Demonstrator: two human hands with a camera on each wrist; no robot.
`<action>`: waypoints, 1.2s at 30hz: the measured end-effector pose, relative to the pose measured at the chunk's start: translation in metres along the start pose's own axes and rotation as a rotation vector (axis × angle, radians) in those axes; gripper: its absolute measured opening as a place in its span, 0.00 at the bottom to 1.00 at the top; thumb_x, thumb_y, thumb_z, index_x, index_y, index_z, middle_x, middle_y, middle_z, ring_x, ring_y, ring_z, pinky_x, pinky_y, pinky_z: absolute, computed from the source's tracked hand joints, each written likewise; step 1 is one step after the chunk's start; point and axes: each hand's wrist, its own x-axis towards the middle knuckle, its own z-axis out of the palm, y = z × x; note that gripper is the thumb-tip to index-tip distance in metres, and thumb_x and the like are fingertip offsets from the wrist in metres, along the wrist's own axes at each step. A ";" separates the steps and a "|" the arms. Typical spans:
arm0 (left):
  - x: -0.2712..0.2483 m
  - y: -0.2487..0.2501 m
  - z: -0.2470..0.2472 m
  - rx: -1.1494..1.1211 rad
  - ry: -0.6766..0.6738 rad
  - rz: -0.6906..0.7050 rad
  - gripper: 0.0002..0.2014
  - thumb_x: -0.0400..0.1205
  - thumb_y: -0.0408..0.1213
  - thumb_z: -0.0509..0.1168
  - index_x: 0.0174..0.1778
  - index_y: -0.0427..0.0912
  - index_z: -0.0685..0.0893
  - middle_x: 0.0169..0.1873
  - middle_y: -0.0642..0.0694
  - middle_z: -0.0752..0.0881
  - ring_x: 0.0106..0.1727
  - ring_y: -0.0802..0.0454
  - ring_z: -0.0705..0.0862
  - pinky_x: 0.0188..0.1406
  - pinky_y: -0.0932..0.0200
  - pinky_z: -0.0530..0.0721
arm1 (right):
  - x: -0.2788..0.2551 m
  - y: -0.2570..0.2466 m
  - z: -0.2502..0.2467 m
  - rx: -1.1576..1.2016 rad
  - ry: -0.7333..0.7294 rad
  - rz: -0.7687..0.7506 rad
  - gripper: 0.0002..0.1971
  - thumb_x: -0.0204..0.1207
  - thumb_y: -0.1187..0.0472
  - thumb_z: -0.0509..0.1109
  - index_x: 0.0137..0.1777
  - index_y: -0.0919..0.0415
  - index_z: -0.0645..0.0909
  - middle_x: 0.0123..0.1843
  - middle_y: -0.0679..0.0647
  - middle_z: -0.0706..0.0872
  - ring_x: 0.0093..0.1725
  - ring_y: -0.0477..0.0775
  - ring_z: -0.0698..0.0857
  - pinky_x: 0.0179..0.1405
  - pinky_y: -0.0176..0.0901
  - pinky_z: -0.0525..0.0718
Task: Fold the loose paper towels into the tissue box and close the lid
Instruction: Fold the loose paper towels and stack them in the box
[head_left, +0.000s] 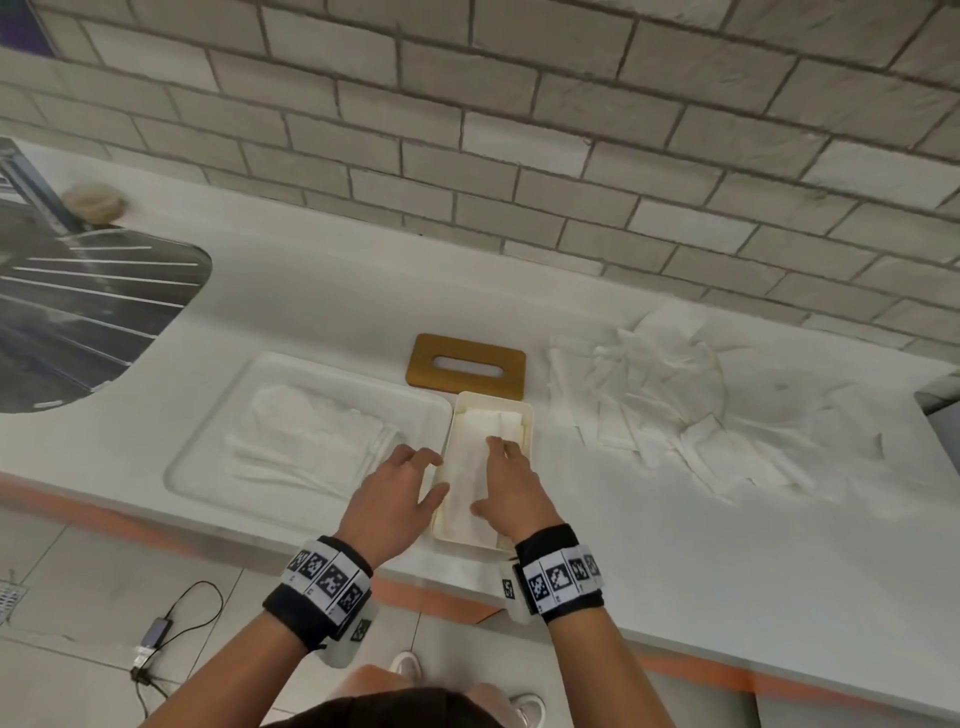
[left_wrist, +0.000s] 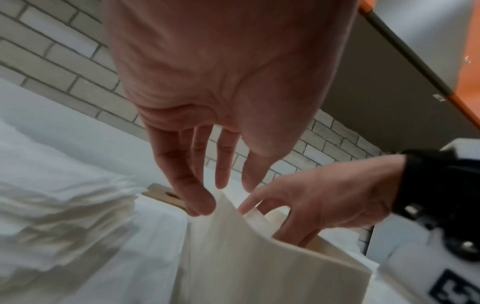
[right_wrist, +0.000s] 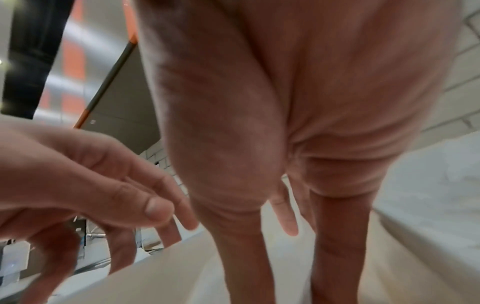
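The white tissue box (head_left: 530, 422) stands open near the counter's front edge, with a folded paper towel (head_left: 465, 467) lying in it. My right hand (head_left: 506, 480) reaches into the box and presses straight fingers on that towel; in the right wrist view the fingers (right_wrist: 337, 257) point down into the box. My left hand (head_left: 402, 488) hovers at the box's left wall (left_wrist: 259, 267), fingers (left_wrist: 197, 197) relaxed and holding nothing. The wooden slotted lid (head_left: 467, 366) lies flat behind the box. Loose paper towels (head_left: 675, 410) are heaped to the right.
A shallow white tray (head_left: 197, 467) left of the box holds a stack of folded towels (head_left: 306, 441). A steel sink (head_left: 78, 312) is at far left. A brick wall backs the counter. The counter's orange-trimmed front edge (head_left: 415, 592) runs just below my wrists.
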 end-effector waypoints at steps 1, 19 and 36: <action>0.001 -0.002 0.003 0.008 -0.029 -0.008 0.19 0.89 0.53 0.67 0.75 0.55 0.79 0.66 0.50 0.82 0.52 0.50 0.89 0.57 0.47 0.87 | -0.005 0.000 0.000 -0.005 0.028 0.019 0.47 0.82 0.63 0.80 0.93 0.60 0.54 0.91 0.62 0.61 0.80 0.67 0.79 0.78 0.57 0.80; 0.014 -0.001 0.013 0.036 -0.094 0.005 0.19 0.89 0.49 0.68 0.74 0.50 0.79 0.49 0.56 0.92 0.55 0.51 0.89 0.52 0.52 0.85 | -0.013 0.021 0.001 -0.553 -0.150 -0.326 0.24 0.93 0.38 0.52 0.81 0.41 0.81 0.85 0.49 0.79 0.84 0.59 0.74 0.84 0.89 0.37; 0.024 0.091 0.024 0.044 0.260 0.039 0.20 0.85 0.40 0.74 0.72 0.44 0.82 0.60 0.44 0.89 0.58 0.39 0.88 0.50 0.41 0.89 | -0.001 0.318 -0.094 0.165 0.525 0.324 0.24 0.82 0.55 0.78 0.77 0.53 0.79 0.74 0.60 0.84 0.70 0.67 0.86 0.67 0.62 0.87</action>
